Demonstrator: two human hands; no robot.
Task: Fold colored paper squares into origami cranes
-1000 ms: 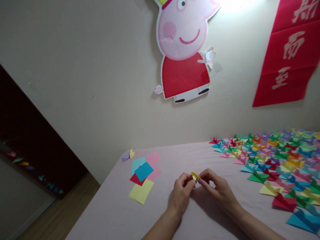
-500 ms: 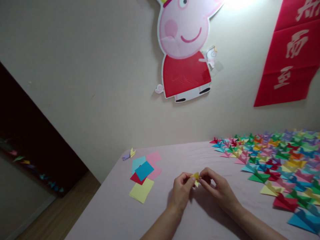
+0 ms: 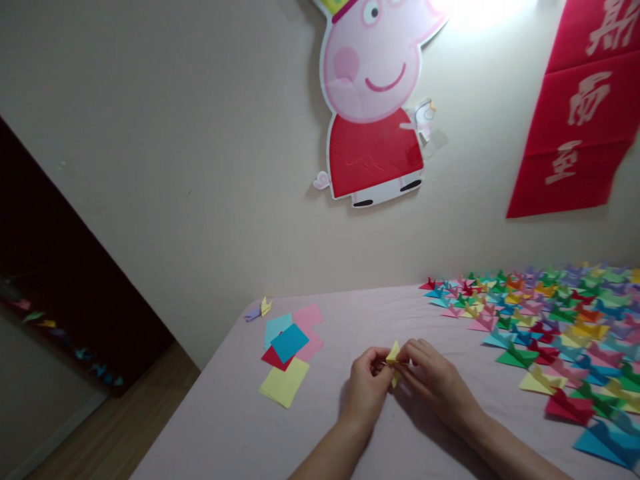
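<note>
A small folded piece of yellow paper is pinched between both hands, low over the pink cloth. My left hand grips its left side with thumb and forefinger. My right hand closes on the right side of it, fingers bent together. One pointed flap sticks up above the fingertips and another tip shows below; the middle folds are partly covered by the fingers. Left of my hands lie loose paper squares, with a blue square on top and a yellow square nearest me.
Rows of folded paper cranes in many colours cover the right of the cloth-covered table. Two folded pieces, one a purple folded paper, lie at the far left corner. Behind rises a wall with a pig cutout and red banner.
The yellow paper has turned in my fingers, so a pointed flap now stands upright. My right hand's fingers have closed in nearer to the left hand. The view has shifted slightly.
</note>
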